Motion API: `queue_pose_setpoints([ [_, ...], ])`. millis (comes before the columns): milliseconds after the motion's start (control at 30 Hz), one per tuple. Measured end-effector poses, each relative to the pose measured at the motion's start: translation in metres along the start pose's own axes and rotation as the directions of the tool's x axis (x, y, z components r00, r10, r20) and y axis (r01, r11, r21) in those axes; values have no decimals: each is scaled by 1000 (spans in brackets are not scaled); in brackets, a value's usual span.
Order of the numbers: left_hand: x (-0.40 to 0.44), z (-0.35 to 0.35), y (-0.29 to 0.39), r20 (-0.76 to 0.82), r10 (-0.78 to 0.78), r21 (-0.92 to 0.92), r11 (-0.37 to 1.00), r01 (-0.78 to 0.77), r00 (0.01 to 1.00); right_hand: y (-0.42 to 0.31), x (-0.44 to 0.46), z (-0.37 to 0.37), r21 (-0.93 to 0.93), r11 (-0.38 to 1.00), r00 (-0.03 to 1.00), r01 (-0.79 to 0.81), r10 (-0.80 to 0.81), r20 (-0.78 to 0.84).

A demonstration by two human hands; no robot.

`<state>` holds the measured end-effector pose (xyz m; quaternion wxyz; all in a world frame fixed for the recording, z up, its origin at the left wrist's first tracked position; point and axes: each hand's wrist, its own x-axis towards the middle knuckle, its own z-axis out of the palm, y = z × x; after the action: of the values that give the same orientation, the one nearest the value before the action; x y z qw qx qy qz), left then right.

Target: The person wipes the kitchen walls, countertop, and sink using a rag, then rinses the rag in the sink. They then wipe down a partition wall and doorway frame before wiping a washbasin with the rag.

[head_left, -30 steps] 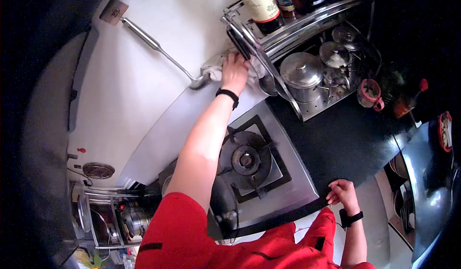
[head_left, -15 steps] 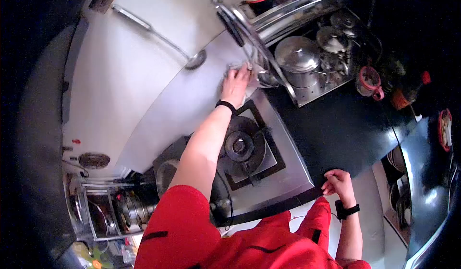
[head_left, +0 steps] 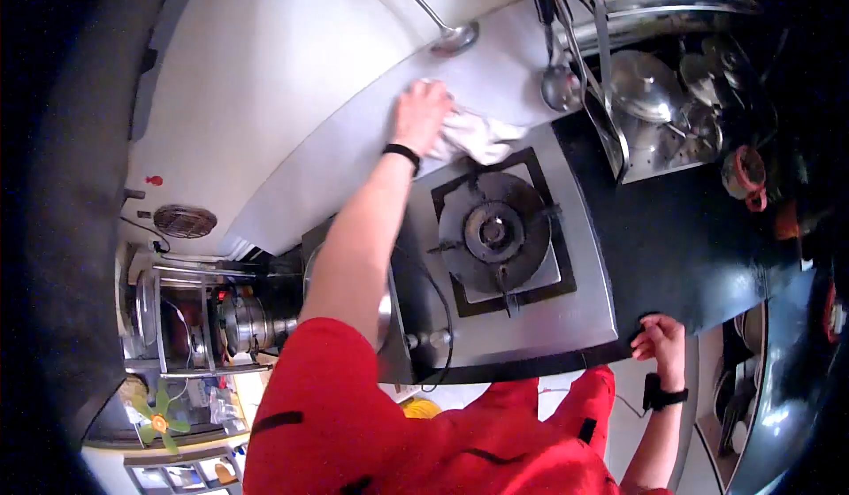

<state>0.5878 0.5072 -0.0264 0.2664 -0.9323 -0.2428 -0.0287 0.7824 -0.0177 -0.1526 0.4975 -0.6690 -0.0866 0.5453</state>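
My left hand (head_left: 422, 115) presses a white cloth (head_left: 478, 134) against the pale panel behind the gas stove, its fingers closed on the cloth's left end. The rest of the cloth trails to the right, just above the burner (head_left: 495, 230). A black band is on that wrist. At the lower right, my right hand (head_left: 660, 339) hovers by the front edge of the dark counter (head_left: 672, 256), fingers curled together; whether anything small is in them cannot be made out. Above the cloth hangs a ladle (head_left: 455, 39) on the wall.
A metal rack with lidded pots (head_left: 644, 84) stands at the upper right, utensils (head_left: 562, 87) hanging at its side. A pink-rimmed cup (head_left: 745, 175) is beside it. A cable (head_left: 449, 318) loops over the stove's front. Shelves (head_left: 208, 369) are at the lower left.
The view has turned and shifted. My left hand has moved with the cloth from beside the rack leftward along the panel. My right hand stays curled near the counter edge.
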Motion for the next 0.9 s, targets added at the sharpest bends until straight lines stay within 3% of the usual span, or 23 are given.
queue_pose_setpoints([
  [33, -6, 1, -18, -77, -43, -61, 997, 38, 996, -3, -2, 2, -11, 1000, 1000, -15, 15, -20],
  [67, -18, 2, -31, -45, -107, -70, 992, 104, 993, -2, -1, 1, 8, 1000, 1000, -9, 9, -8],
  [100, -27, 10, -46, -80, -274, -257, 934, 246, 958, -1, 0, 1, -4, 1000, 1000, -11, 11, -6],
  [133, -36, -9, -48, -106, -331, -244, 923, 298, 937, -1, 0, 0, -15, 1000, 1000, -14, 14, -2],
  [167, -41, -9, -59, -27, -397, -155, 908, 389, 917, -1, 0, 0, -11, 1000, 1000, -25, 24, -20],
  [200, -44, -13, -68, 9, -469, -306, 840, 449, 883, -3, 0, 0, -3, 1000, 1000, -28, 28, -11],
  [267, -38, -19, -62, 58, -679, -416, 650, 636, 732, -4, -2, 0, 11, 999, 999, -35, 36, -17],
  [300, -33, -11, -62, 59, -671, -424, 654, 627, 739, -5, -2, 1, 17, 999, 999, -43, 43, -13],
  [367, -20, 6, -58, 119, -547, -727, 520, 449, 828, -10, -5, 2, 10, 999, 999, -43, 43, -6],
  [433, -8, -5, -2, -22, -570, -604, 662, 443, 821, -9, -4, 1, 15, 999, 999, -43, 43, -6],
  [467, -2, 8, 12, 19, -433, -553, 746, 371, 901, -8, -3, 0, 16, 999, 999, -49, 49, 0],
  [500, 0, 5, 37, 130, -371, -537, 753, 380, 920, -8, -4, 0, 13, 998, 999, -54, 54, 6],
  [533, 4, -10, 58, 370, -254, -345, 855, 386, 894, -6, -5, -1, 13, 998, 998, -56, 56, 4],
  [567, 8, 4, 65, 517, -158, -260, 908, 330, 842, -3, -5, -2, 30, 999, 999, -35, 35, 16],
  [633, 22, 27, 79, 710, -130, -258, 866, 428, 692, -4, -5, -3, 39, 999, 999, -9, 8, 43],
  [667, 24, 13, 90, 702, -83, -363, 813, 456, 707, -5, -5, -2, 45, 999, 999, -15, 13, 47],
  [700, 23, 33, 103, 532, -96, -434, 822, 368, 841, -4, -4, -2, 43, 999, 999, -22, 20, 41],
  [733, 21, 12, 119, 396, -38, -599, 747, 289, 917, -2, -3, -1, 39, 999, 999, -31, 29, 39],
  [767, 28, 45, 131, 337, 14, -553, 812, 185, 941, 1, -2, -2, 30, 1000, 999, -8, 6, 44],
  [800, 29, 13, 147, 421, -36, -476, 841, 255, 906, 0, -3, -2, 40, 999, 999, -4, 2, 48],
  [833, 28, 10, 155, 297, -28, -467, 868, 170, 955, -1, -3, -2, 40, 999, 998, 2, -4, 58],
  [867, 29, 16, 156, 345, -98, -463, 847, 260, 933, 0, -2, -3, 44, 999, 998, 4, -7, 64],
  [900, 31, 22, 149, 364, -96, -423, 869, 256, 926, 3, 0, -3, 20, 1000, 998, -13, 12, 55],
])
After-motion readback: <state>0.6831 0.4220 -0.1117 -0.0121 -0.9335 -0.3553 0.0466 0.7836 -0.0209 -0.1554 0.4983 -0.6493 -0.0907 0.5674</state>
